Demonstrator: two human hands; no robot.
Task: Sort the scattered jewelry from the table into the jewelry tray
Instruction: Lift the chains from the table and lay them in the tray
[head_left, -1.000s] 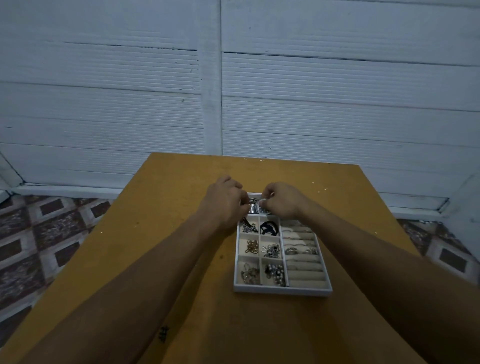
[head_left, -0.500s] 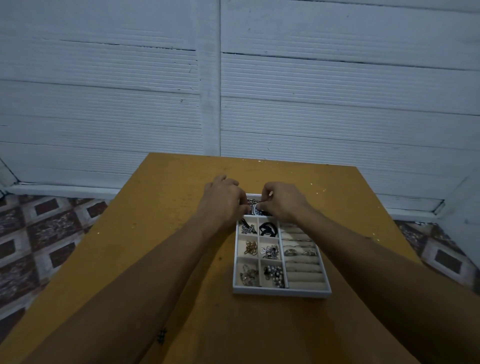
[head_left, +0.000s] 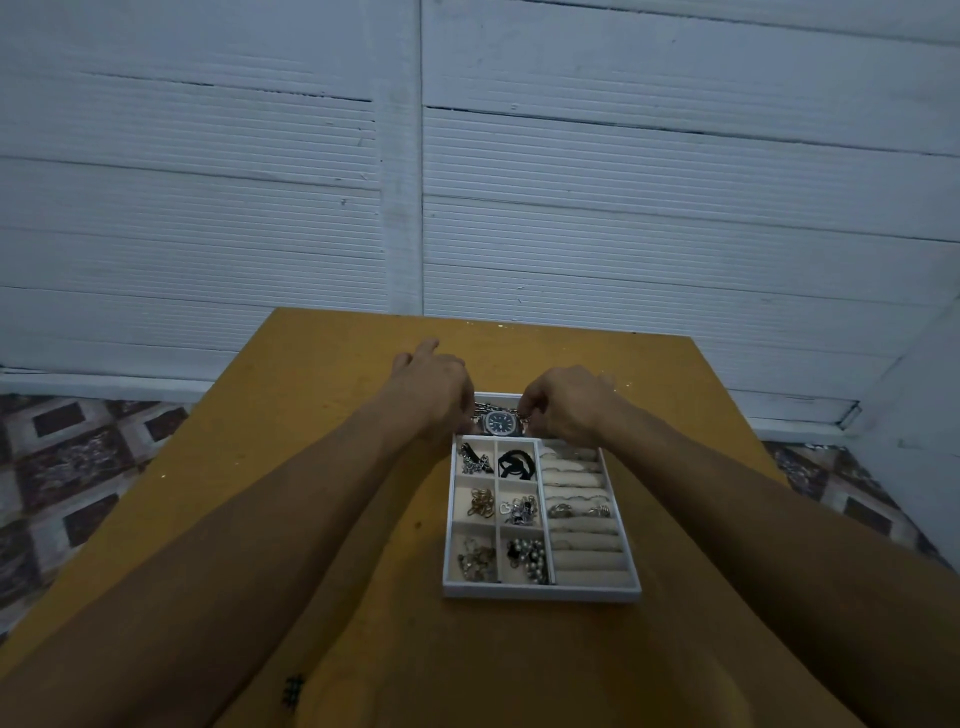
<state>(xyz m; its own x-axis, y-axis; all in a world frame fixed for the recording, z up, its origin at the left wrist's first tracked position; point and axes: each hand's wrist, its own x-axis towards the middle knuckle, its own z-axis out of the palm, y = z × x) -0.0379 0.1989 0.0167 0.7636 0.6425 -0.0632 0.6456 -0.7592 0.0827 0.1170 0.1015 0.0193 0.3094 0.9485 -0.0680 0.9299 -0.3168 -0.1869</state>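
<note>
**Watch over the far compartment, both hands at it**

Right hand (head_left: 566, 405): fingertips pinched on the right end of the watch (head_left: 501, 422), just beside the case. Left hand (head_left: 436, 395): knuckles up over the strap's left end, one finger pointing toward the tabletop's far edge. Its other fingertips are hidden, so I cannot tell whether you grip the strap or only cover it.

Watch position: dial up, in the long compartment at the far end of the jewelry tray (head_left: 540, 591). Metal links run left under your left hand.

Handling (judgement): metal case, likely the heaviest piece here. The link strap is limp and will flop and catch on dividers. Hold it by the case sides or both strap ends, off the glass. Tuck the links inside the walls before letting go.

Small compartments, far row to near:
- silver chain (head_left: 475, 461); black piece (head_left: 514, 462)
- gold-toned chain (head_left: 480, 503); silver bits with a heart charm (head_left: 519, 509)
- pale cluster (head_left: 475, 561); dark beads (head_left: 530, 558)

The padded ring rolls (head_left: 584, 561) fill the tray's right side, with rings (head_left: 576, 510) seated midway along.

The tray sits mid-tabletop (head_left: 311, 415), slightly toward the right edge.
</note>
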